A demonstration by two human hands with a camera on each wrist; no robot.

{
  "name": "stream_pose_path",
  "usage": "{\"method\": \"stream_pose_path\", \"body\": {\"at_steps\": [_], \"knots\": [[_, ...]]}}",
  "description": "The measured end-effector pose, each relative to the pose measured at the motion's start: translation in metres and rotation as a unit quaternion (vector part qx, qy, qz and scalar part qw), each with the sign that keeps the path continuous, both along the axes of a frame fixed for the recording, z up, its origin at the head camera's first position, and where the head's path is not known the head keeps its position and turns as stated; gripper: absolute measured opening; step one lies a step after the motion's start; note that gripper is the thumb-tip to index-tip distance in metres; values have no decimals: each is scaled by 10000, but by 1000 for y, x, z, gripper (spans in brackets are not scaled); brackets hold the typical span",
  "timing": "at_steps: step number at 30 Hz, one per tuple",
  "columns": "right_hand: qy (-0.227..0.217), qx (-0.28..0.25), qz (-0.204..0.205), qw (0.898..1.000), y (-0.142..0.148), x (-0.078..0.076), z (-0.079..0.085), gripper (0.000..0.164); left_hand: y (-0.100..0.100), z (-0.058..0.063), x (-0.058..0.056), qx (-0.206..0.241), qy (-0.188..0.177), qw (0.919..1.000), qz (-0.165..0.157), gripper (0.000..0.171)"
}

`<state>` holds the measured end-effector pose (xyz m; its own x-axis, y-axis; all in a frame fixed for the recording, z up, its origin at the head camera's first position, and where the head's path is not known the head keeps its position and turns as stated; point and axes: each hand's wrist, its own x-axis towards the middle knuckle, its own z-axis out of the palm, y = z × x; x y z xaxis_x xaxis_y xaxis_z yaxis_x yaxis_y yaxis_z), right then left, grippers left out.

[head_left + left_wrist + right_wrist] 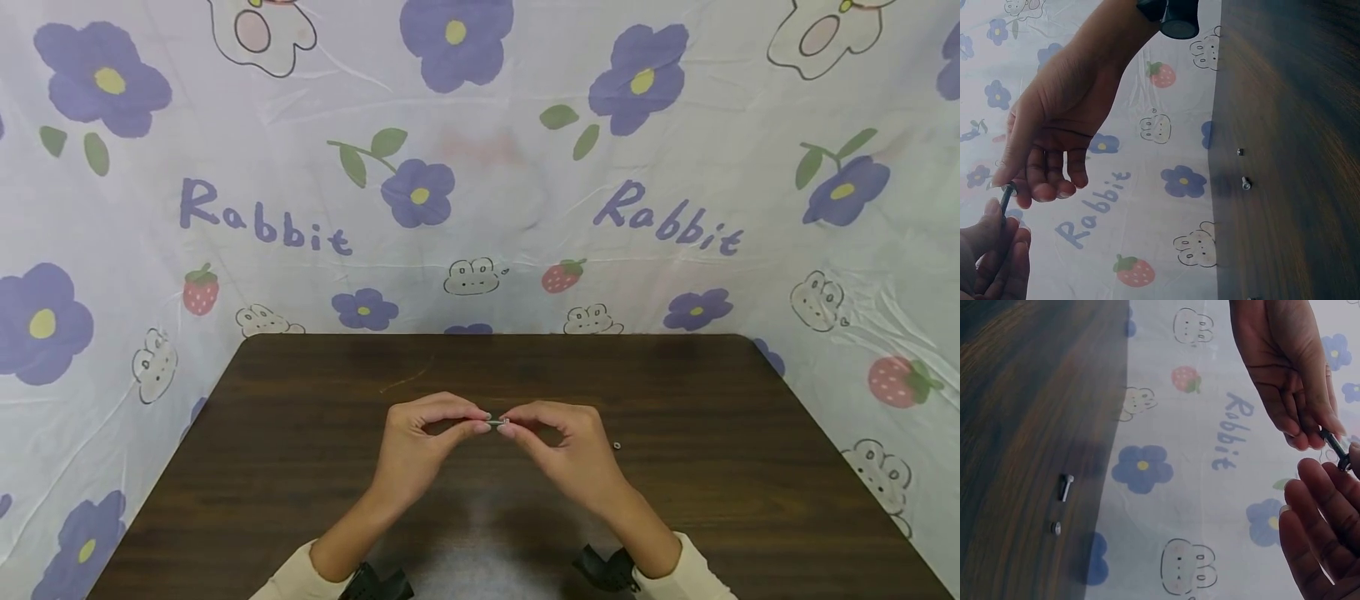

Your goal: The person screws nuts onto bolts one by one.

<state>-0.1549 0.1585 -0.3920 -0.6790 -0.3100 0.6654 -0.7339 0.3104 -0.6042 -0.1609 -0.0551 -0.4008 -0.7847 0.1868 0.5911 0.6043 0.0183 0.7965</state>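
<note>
Both hands meet over the table at a slim metal bolt (495, 422). My left hand (420, 446) pinches its shaft between thumb and fingertips. At the other end, the thumb and index finger of my right hand (577, 446) pinch a wider round part, a bolt head or a nut. The bolt (1334, 445) slants between the hands in the right wrist view. The other fingers of the right hand (1325, 531) are spread and loosely bent. In the left wrist view the bolt (1005, 201) is partly covered by the fingertips.
A small nut (617, 446) lies on the dark wooden table (712, 483), right of the right hand. Next to it the right wrist view shows a loose bolt (1066, 487). A thin strand (405, 379) lies farther back. A patterned cloth (480, 225) hangs behind and beside the table.
</note>
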Motion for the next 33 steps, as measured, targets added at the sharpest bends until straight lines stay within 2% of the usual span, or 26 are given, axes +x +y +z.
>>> {"method": "stream_pose_path", "body": {"at_steps": [5,14,20,23,29,33], "knots": [[-126,-49,63,9999,-1,0,-1,8,0,0,1,-25,-19,10000,-10,8],[30,-109,-127,9999,-2,-1,-1,24,1,2,1,21,-24,10000,-56,9],[-321,-197,-72,9993,2,1,0,15,1,1,2,46,-33,10000,-49,9],[-391,-155,79,9991,3,3,1,20,1,1,2,36,0,10000,-28,9],[-36,-149,356,9993,3,3,2,34,1,0,1,-16,16,10000,13,8],[104,-216,384,9990,3,3,1,30,2,0,2,-22,-9,10000,16,8]]}}
